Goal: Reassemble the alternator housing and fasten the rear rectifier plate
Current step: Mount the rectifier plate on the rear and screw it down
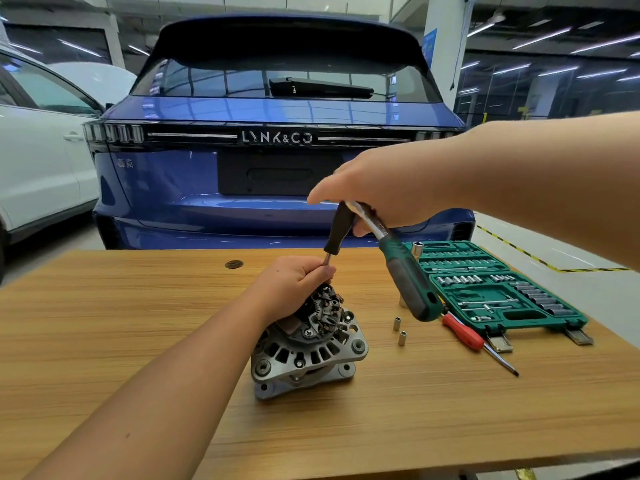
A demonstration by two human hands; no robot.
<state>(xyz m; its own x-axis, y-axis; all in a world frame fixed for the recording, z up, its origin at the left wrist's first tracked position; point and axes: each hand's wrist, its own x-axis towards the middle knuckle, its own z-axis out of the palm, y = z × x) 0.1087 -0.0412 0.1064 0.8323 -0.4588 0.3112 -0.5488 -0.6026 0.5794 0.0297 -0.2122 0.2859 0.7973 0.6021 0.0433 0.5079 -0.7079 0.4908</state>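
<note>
Steadying things at the back of the alternator (306, 344), the left hand (294, 285) was curled round the metal shaft of a black-handled driver (337, 230), its tip hidden down among the rectifier parts (327, 308) on top. The alternator sat upright near the middle of the wooden table (138, 341). Above it, the right hand (377, 195) gripped the top of that driver together with a green-handled ratchet (405, 271), which hung down to the right. This looked like the fastening stage on the rear plate, a screw being seated! Next would likely come settling on one tool and turning it squarely, since two tools in one hand looked awkward. Two loose sockets (399, 330) stood just beside the alternator, a red screwdriver (464, 332) lay near them, and the open green socket case (498, 289) lay further right. A blue car (242, 116) was parked beyond.
</note>
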